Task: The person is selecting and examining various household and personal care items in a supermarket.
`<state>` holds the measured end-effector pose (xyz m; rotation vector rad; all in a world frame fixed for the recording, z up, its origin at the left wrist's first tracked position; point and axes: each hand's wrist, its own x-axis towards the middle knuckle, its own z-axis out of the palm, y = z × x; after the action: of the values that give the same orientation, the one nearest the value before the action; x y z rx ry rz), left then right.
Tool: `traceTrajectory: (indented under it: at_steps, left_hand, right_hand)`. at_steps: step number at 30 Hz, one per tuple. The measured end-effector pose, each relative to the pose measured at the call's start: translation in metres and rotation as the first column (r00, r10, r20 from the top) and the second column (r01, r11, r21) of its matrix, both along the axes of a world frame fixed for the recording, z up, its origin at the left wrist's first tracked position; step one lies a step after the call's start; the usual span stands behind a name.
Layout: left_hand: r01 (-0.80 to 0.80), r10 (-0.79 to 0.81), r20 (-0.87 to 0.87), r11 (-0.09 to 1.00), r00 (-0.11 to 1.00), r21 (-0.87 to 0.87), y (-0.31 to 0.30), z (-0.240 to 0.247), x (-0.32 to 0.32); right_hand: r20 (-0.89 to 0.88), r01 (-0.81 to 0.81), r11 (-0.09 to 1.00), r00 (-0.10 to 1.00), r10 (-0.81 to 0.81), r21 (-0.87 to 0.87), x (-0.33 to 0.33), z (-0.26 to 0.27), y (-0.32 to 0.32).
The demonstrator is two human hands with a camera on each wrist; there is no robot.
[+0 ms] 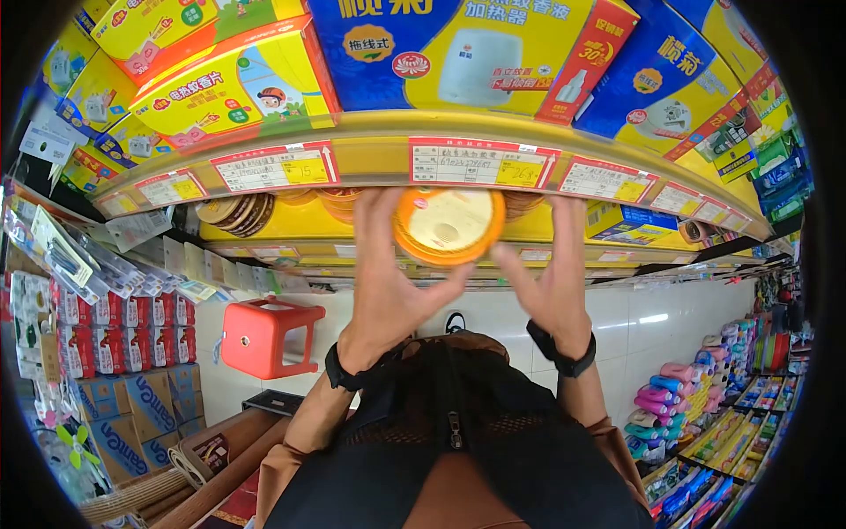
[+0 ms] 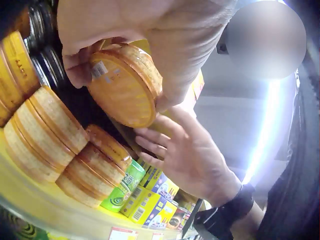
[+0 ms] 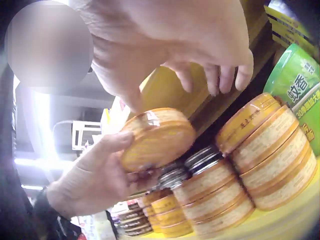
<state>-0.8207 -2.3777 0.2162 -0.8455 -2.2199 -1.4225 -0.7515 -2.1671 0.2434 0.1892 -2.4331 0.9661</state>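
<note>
A flat round orange box with a cream lid is held up just under the shelf edge. My left hand grips it by the rim, the thumb on the near side and the fingers on the far side. In the left wrist view the box shows its orange face with a small white label. My right hand is beside the box on the right, its fingers spread and holding nothing. Behind the hands, stacks of similar round boxes stand on the lower shelf, next to a green canister.
Overhead, the upper shelf carries large blue and yellow cartons, with price tags along its lip. A red stool stands on the floor at left, near rolled mats. Hanging packets jut out at left.
</note>
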Motion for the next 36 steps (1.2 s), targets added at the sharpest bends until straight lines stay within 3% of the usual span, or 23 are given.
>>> traceTrajectory:
  at_steps: [2, 3, 10, 13, 15, 16, 18, 19, 21, 22, 25, 28, 32, 36]
  left_hand:
    - [-0.031, 0.030, 0.019, 0.999, 0.999, 0.021, -0.006, -0.006, -0.004]
    - [-0.042, 0.040, 0.040, 0.998, 0.998, 0.043, -0.008, -0.008, -0.006]
    - [-0.056, 0.053, 0.072, 0.997, 0.996, 0.044, -0.015, -0.015, -0.003]
    - [-0.067, 0.064, 0.069, 0.997, 0.996, 0.035, -0.016, -0.014, -0.003]
    - [-0.072, 0.070, 0.068, 0.997, 0.995, 0.027, -0.018, -0.016, -0.004]
    - [-0.075, 0.074, 0.064, 0.997, 0.995, 0.018, -0.017, -0.016, -0.006]
    - [-0.092, 0.091, 0.057, 0.996, 0.994, 0.014, -0.013, -0.017, -0.009]
    - [-0.110, 0.109, 0.050, 0.994, 0.993, 0.009, -0.010, -0.018, -0.011]
    - [-0.091, 0.092, 0.052, 0.996, 0.994, -0.014, 0.000, -0.010, -0.016]
    - [-0.072, 0.073, 0.049, 0.997, 0.996, -0.038, 0.006, -0.007, -0.020]
    - [-0.028, 0.027, -0.011, 0.997, 1.000, -0.073, 0.032, -0.009, -0.028]
    - [0.055, -0.061, -0.058, 0.994, 0.996, -0.099, 0.059, -0.008, -0.037]
    - [0.178, -0.182, -0.036, 0.979, 0.983, -0.100, 0.088, -0.001, -0.044]
    - [0.167, -0.172, -0.009, 0.966, 0.985, -0.200, 0.090, -0.010, -0.048]
  right_hand:
    - [-0.147, 0.248, 0.949, 0.964, -0.221, 0.194, -0.024, -0.016, 0.011]
    - [-0.154, 0.280, 0.946, 0.954, -0.256, 0.163, -0.033, -0.022, 0.014]
    - [-0.097, 0.303, 0.927, 0.953, -0.288, 0.219, -0.056, -0.025, 0.006]
    - [-0.020, 0.270, 0.953, 0.963, -0.270, 0.136, -0.061, -0.028, 0.010]
    - [0.057, 0.258, 0.966, 0.965, -0.255, -0.037, -0.062, -0.028, 0.011]
    - [0.059, 0.259, 0.965, 0.965, -0.257, -0.035, -0.058, -0.026, 0.012]
    - [-0.163, 0.393, 0.894, 0.917, -0.364, 0.217, -0.042, -0.016, 0.013]
    - [-0.159, 0.392, 0.893, 0.918, -0.364, 0.219, -0.032, -0.014, 0.016]
    - [-0.079, 0.447, 0.893, 0.894, -0.442, 0.055, -0.011, -0.011, 0.027]
    - [-0.077, 0.446, 0.893, 0.894, -0.442, 0.058, -0.001, -0.010, 0.030]
    - [0.036, 0.399, 0.905, 0.917, -0.398, -0.145, 0.026, -0.014, 0.044]
    - [0.039, 0.355, 0.918, 0.935, -0.354, -0.178, 0.041, -0.013, 0.047]
    - [-0.010, 0.316, 0.926, 0.946, -0.325, -0.206, 0.049, -0.014, 0.047]
    - [-0.068, 0.298, 0.949, 0.950, -0.305, -0.098, 0.053, -0.012, 0.045]
